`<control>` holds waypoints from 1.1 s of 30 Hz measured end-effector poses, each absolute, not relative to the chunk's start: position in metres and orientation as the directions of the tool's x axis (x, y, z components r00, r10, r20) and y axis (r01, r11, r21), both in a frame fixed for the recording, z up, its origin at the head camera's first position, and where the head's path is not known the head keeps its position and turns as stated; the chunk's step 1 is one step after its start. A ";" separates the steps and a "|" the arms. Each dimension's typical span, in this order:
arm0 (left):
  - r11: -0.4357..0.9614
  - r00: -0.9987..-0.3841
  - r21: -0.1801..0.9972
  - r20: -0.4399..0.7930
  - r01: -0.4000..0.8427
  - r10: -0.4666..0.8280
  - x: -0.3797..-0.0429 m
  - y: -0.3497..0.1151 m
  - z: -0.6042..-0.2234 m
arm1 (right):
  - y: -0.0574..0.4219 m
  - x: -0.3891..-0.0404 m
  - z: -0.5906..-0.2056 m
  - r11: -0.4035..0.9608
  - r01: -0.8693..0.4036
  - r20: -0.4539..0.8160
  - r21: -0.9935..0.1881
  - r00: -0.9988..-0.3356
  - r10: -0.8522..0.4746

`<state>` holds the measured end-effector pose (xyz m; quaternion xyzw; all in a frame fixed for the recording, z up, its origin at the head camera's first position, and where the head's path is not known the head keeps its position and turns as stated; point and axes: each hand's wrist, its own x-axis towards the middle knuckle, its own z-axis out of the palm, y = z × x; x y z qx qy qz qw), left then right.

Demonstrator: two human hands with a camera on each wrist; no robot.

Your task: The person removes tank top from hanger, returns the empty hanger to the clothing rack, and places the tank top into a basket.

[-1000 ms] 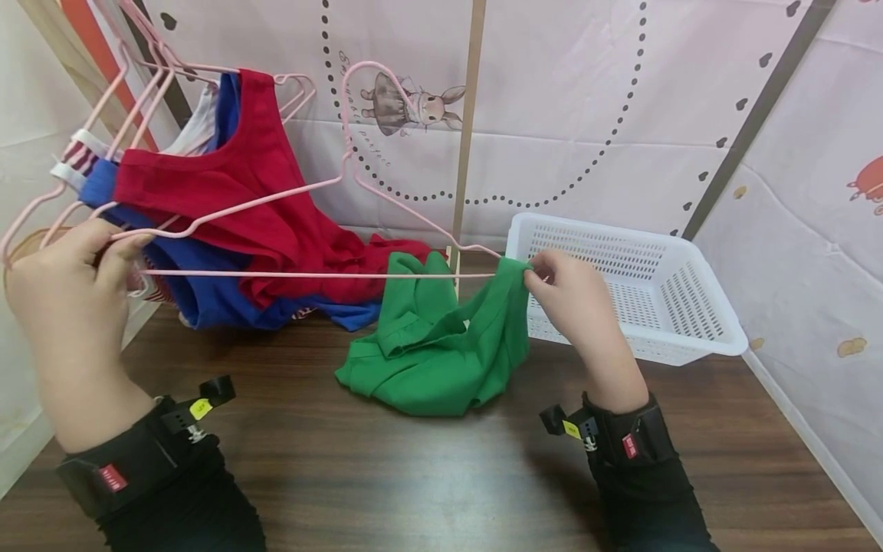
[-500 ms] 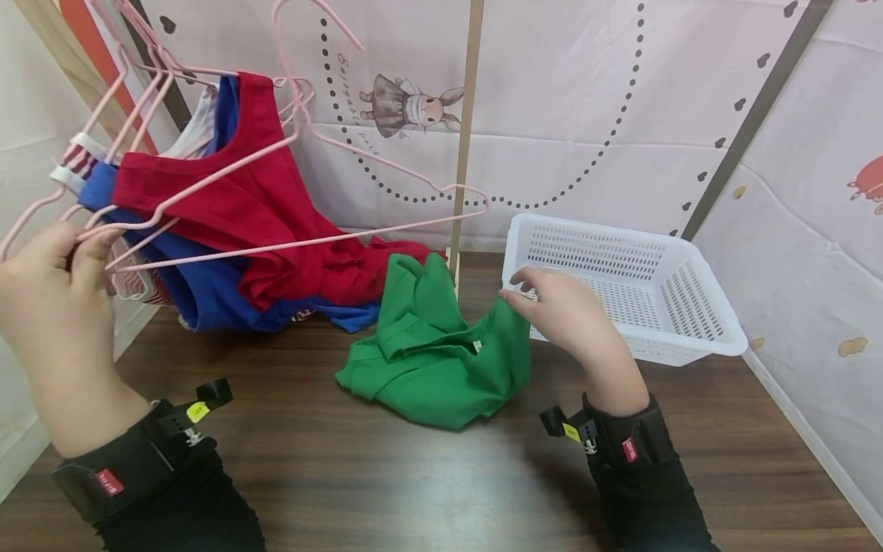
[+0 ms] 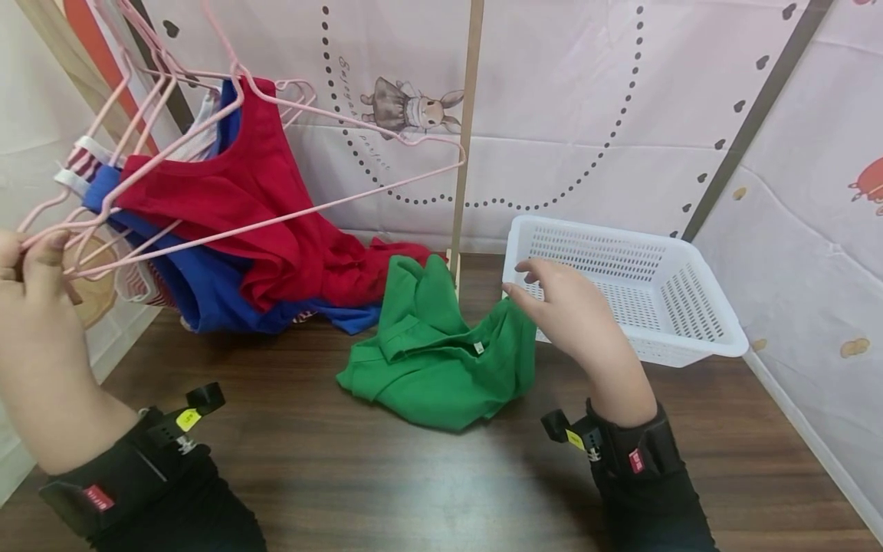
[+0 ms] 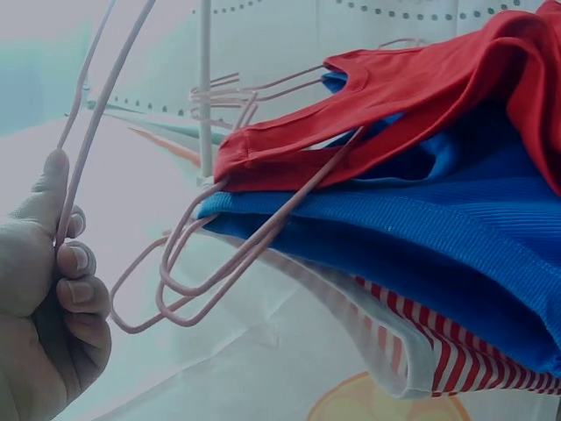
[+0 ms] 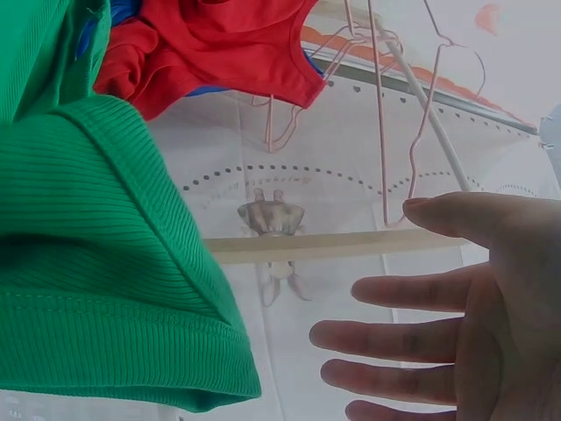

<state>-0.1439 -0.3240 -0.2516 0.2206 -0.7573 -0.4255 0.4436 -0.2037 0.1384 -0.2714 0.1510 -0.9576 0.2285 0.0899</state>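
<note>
My left hand [image 3: 41, 337] grips one end of a pink clothes hanger [image 3: 310, 208], held up and tilted in front of the hung clothes; the wrist view shows its fingers curled round the wire. No garment is on this hanger. A green ribbed garment [image 3: 441, 376] with a small white neck label lies crumpled on the table. Beside its right edge is my right hand [image 3: 579, 314], with nothing in its grasp. In the right wrist view that hand's fingers [image 5: 394, 338] are spread straight, apart from the green cloth.
A red sleeveless top [image 3: 241, 184], a blue garment [image 3: 207, 295] and a red-and-white striped one [image 4: 412, 324] hang on pink hangers at the left. White perforated basket [image 3: 621, 337] stands at the back right. A thin upright strip [image 3: 465, 123] rises behind the green garment on the brown table [image 3: 414, 491].
The hanger has come out of the green garment and swung left and up with my left hand. My right hand has let go of the cloth, which has sunk onto the table.
</note>
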 end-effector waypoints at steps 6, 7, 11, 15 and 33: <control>0.521 -0.501 0.853 0.467 0.037 -0.729 -0.140 -0.316 -0.248 | 0.138 -0.201 -0.270 0.850 -0.332 0.240 -0.408 -0.938 -0.251; 0.521 -0.498 0.853 0.464 0.028 -0.732 -0.140 -0.314 -0.247 | 0.138 -0.200 -0.269 0.850 -0.332 0.240 -0.409 -0.938 -0.251; 0.597 -0.469 0.802 0.521 -0.017 -0.713 -0.142 -0.303 -0.244 | 0.138 -0.198 -0.268 0.849 -0.336 0.245 -0.408 -0.936 -0.252; 0.760 -0.381 0.649 0.693 -0.042 -0.612 -0.149 -0.286 -0.243 | 0.138 -0.197 -0.268 0.847 -0.340 0.253 -0.408 -0.934 -0.253; 0.928 -0.349 0.373 0.870 0.005 -0.347 -0.179 -0.234 -0.248 | 0.137 -0.195 -0.267 0.847 -0.355 0.265 -0.395 -0.927 -0.265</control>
